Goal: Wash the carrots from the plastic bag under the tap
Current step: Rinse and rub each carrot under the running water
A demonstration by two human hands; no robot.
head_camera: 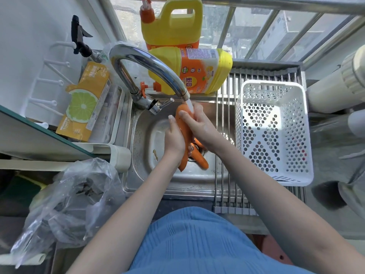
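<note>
Head view shows the person's left hand point(174, 138) and right hand point(198, 123) both curled round one long orange carrot point(184, 133), held slanted over the stainless steel sink point(138, 155). The left grips its lower half, thumb side up; the right wraps the upper half, fingers pressed over the thick end. Water from the curved chrome tap point(150, 66) falls just above the right hand's fingers, onto the carrot's top.

Judging progress: this carrot is mid-rinse. Beneath both hands, at the sink bottom near the drain, lies a second smaller orange carrot point(201, 160), and a further bit of orange shows under the right wrist. Whether those are already washed cannot be told. The white perforated plastic basket point(276, 133), to the right of the right hand, appears to hold no carrots, so none seems finished and set aside there.

The crumpled clear plastic bag point(73, 196) sits well to the left of the left forearm; dark specks show inside, but whether any carrot remains in it is hard to make out. The drain is mostly hidden by the hands.
</note>
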